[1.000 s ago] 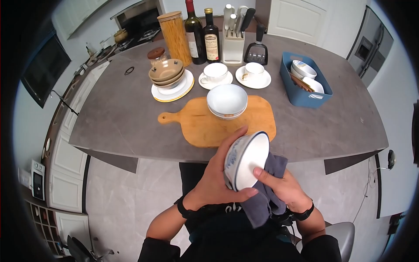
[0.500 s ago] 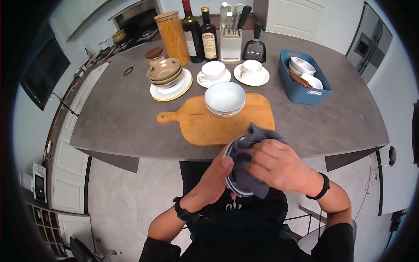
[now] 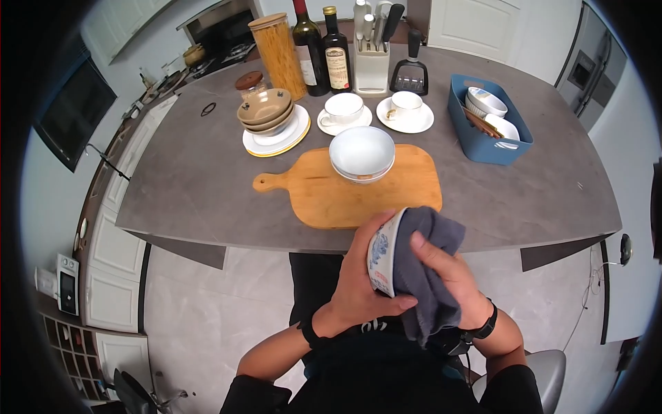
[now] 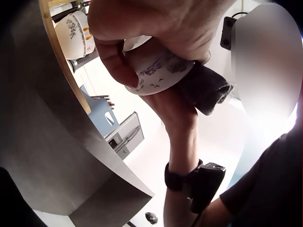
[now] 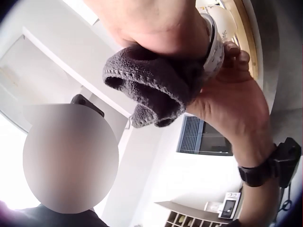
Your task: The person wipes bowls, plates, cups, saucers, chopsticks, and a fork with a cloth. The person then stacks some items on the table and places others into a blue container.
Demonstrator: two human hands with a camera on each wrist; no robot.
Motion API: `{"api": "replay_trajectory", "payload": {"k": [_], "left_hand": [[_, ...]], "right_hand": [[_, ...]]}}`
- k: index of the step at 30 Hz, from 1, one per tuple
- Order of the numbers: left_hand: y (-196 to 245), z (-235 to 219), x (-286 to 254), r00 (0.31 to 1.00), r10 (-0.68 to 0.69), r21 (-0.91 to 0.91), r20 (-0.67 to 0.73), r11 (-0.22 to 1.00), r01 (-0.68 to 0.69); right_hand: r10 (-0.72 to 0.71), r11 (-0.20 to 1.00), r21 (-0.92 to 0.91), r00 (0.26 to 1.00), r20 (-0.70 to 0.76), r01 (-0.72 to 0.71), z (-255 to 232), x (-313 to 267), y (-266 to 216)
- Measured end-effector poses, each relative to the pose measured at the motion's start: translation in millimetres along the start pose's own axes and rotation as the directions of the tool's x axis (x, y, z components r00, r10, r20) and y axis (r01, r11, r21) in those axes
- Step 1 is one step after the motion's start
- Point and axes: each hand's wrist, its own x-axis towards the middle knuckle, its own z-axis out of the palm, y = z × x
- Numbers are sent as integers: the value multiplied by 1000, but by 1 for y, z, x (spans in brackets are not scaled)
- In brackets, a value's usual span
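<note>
A white bowl with blue patterns is tilted on its side in front of the table edge, gripped around its outside by my left hand. My right hand holds a dark grey cloth against the bowl's open side, thumb on top of the cloth. The cloth covers the bowl's inside. In the left wrist view the left fingers curl round the patterned bowl; in the right wrist view the cloth hangs in folds below the right hand.
Stacked white bowls stand on a wooden board. Behind are brown bowls on plates, two cups on saucers, bottles and a knife block. A blue basket with bowls sits right.
The right hand has turned from back-up over the bowl to thumb-up at its right side, still holding the cloth. The bowl has tipped so its patterned outside shows again.
</note>
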Motion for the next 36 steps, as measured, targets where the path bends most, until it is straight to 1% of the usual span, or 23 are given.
{"api": "replay_trajectory", "payload": {"k": [2, 3, 4, 5, 6, 7, 8, 10, 12, 13, 16, 18, 20, 21, 22, 24, 25, 26, 27, 29, 32, 34, 36], "left_hand": [[3, -1, -2, 1000, 5, 14, 30, 1000, -5], [1, 0, -6, 991, -131, -129, 22, 983, 132], [0, 1, -10, 964, -264, -268, 35, 927, 263], [-1, -2, -12, 942, -320, -382, 104, 861, 335], [-1, -8, -14, 914, -364, -485, 179, 776, 404], [5, -15, -17, 847, -439, -518, 299, 671, 531], [7, -3, -17, 890, -418, -561, 181, 700, 443], [0, -13, -18, 803, -494, -365, 332, 718, 592], [5, -17, -14, 804, -469, -272, 364, 772, 574], [11, -18, -11, 799, -453, -178, 396, 816, 551], [30, -17, -3, 805, -483, -74, 345, 841, 536], [40, -22, 1, 767, -547, -35, 335, 806, 591], [46, -27, 12, 904, -322, 20, 282, 944, 330], [43, -28, 15, 935, -248, 88, 255, 969, 233], [45, -29, 20, 934, -250, 92, 254, 968, 234], [50, -32, 34, 980, -174, 100, 93, 981, 165], [47, -43, 42, 979, -204, 213, -9, 956, 201], [42, -53, 56, 954, -295, 24, -52, 955, 297], [49, -61, 70, 910, -402, -121, -101, 913, 389], [54, -72, 107, 891, -434, -65, -131, 901, 430], [42, -80, 139, 872, -449, 71, -195, 880, 469], [28, -84, 147, 870, -447, 153, -210, 864, 481], [20, -89, 154, 854, -494, 203, -164, 830, 520]], "right_hand": [[-196, 959, 191, 976, -93, 211, -3, -1, -1], [-382, 917, 81, 917, -113, 392, -6, -2, -5], [-568, 814, -190, 820, -69, 548, -16, 0, -8], [-691, 552, -536, 710, 135, 638, -26, 0, -16], [-698, 161, -747, 609, 376, 646, -32, 1, -23], [-580, -121, -756, 572, 580, 643, -19, 2, -35], [-402, -392, -679, 548, 734, 621, -2, 2, -42], [-343, -403, -682, 591, 730, 609, -3, 10, -26], [-339, -408, -716, 634, 695, 566, -10, 17, -22], [-401, -353, -722, 601, 692, 596, -15, 23, -19], [-404, -260, -772, 660, 633, 581, -27, 24, -21], [-461, -213, -803, 668, 584, 556, -32, 28, -19], [-560, -52, -868, 705, 435, 495, -33, 30, -19], [-568, 18, -867, 719, 402, 498, -30, 30, -25], [-569, 21, -865, 717, 402, 502, -31, 32, -27], [-666, 208, -865, 714, 217, 456, -41, 36, -30], [-725, 220, -837, 658, 204, 502, -55, 45, -29], [-726, 221, -836, 657, 202, 502, -67, 52, -27], [-769, 317, -796, 631, 102, 515, -79, 59, -25], [-784, 415, -783, 619, -49, 463, -101, 68, -21], [-792, 519, -669, 594, -142, 532, -119, 78, -17], [-773, 592, -582, 598, -212, 558, -120, 74, -19], [-692, 634, -613, 699, -178, 471, -128, 72, -21]]}}
